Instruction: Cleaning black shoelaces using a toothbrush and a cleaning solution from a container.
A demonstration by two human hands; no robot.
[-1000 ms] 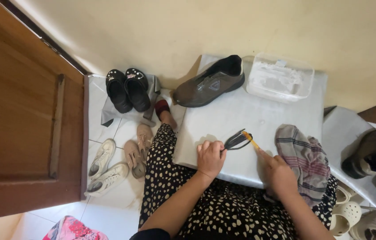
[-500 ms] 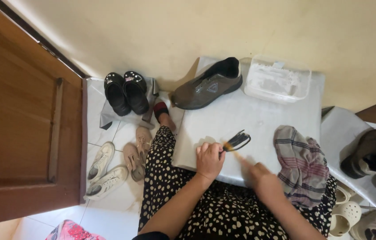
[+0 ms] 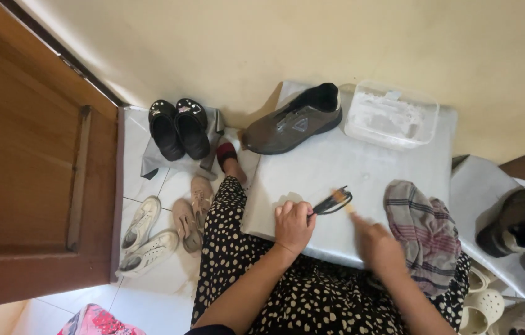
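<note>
Nearest the camera, the person's lap is covered by a black dress with pale spots [image 3: 312, 304]. Both forearms extend forward from it onto a low white table [image 3: 368, 167].

The left hand [image 3: 293, 224] rests at the near edge of the table, fingers curled shut on the end of a black shoelace [image 3: 332, 205], which loops out to the right of the knuckles. The right hand [image 3: 381, 248] is just right of it and blurred; its fingers appear closed round the handle of a small brush [image 3: 343, 200], whose pale bristled tip lies against the lace loop. The grip itself cannot be confirmed through the blur. The two hands are near one another but not touching.

Just right of the right hand, a checked grey and pink cloth [image 3: 422, 232] lies bunched on the table corner.

Farther back on the table, a grey-brown sneaker [image 3: 293, 121] lies on its side near the wall, with a clear plastic container [image 3: 391, 115] just beside it to the right.

On the tiled floor left of the table: a beige pair of shoes [image 3: 191, 211] by the person's foot, a white pair of sneakers [image 3: 144, 239] near the wooden door [image 3: 32, 180], and a black pair of clogs [image 3: 178, 127] at the wall.
</note>
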